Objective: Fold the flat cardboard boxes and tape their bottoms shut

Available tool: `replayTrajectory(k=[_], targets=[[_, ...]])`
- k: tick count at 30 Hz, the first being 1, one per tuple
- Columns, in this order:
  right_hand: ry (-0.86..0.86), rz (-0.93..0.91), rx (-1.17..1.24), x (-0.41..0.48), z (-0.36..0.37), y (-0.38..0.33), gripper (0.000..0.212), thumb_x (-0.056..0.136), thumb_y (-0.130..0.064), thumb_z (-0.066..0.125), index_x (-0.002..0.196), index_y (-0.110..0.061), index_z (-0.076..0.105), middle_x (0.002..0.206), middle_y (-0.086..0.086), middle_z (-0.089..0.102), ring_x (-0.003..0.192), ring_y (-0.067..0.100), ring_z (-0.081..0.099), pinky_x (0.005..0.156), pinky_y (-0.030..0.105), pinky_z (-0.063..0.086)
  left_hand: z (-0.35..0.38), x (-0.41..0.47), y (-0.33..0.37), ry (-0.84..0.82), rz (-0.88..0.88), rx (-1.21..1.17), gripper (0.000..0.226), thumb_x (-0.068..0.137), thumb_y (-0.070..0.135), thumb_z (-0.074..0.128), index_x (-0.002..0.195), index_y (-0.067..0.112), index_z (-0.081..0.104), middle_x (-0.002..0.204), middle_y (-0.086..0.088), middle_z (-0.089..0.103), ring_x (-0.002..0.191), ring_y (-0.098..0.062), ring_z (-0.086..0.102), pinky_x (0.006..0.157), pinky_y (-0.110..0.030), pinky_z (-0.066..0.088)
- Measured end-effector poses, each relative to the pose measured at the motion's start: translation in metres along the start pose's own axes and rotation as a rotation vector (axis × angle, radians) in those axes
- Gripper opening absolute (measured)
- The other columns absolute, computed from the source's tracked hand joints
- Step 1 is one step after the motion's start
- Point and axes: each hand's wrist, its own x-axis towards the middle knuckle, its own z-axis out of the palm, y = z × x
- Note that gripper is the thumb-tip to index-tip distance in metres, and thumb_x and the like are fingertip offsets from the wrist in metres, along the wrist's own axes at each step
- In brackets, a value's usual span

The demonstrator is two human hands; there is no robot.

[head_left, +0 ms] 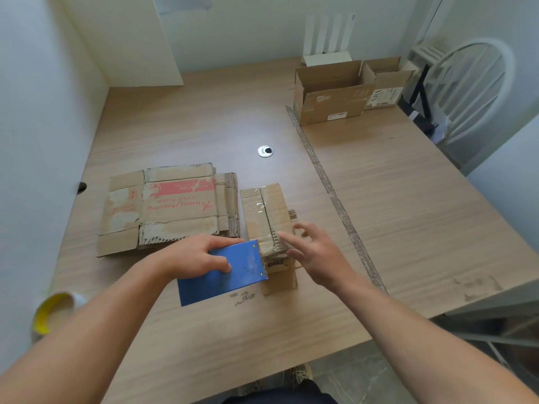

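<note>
A small folded cardboard box (267, 211) stands bottom up in the middle of the table, with clear tape along its seam. My left hand (201, 255) grips a blue tape dispenser (233, 272), whose toothed edge rests against the box's near end. My right hand (313, 252) hovers over the box's near right corner, fingers spread and fingertips touching the taped end. A stack of flat cardboard boxes (172, 208) with red print lies to the left of the small box.
Two assembled open boxes (332, 91) stand at the far right of the wooden table (204, 121). A roll of tape with a yellow core (55, 310) sits at the near left edge. A white chair (472, 91) stands beyond the right side. A round metal grommet (265, 151) is mid-table.
</note>
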Motion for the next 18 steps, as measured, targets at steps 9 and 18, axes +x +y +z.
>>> replayTrajectory(k=[9,18], targets=[[-0.085,-0.356,-0.083,0.023,-0.011,0.031,0.036,0.094,-0.034,0.056,0.130,-0.033,0.053,0.133,0.011,0.063,0.105,0.030,0.069,0.072,0.039,0.058,0.005,0.001,-0.003,0.035,0.007,-0.021,0.062,0.070,0.048,0.056,0.126,0.071,0.044,0.120,0.022,0.061,0.106,-0.004,0.057,0.091,-0.028,0.046],[-0.059,-0.464,-0.165,0.037,-0.004,0.040,0.040,0.081,-0.035,0.072,0.118,-0.035,0.055,0.118,0.004,0.066,0.098,0.032,0.065,0.070,0.043,0.055,0.008,0.002,-0.007,0.058,0.026,-0.031,0.057,0.070,0.049,0.057,0.118,0.075,0.043,0.122,0.023,0.060,0.106,-0.003,0.057,0.097,-0.032,0.046]])
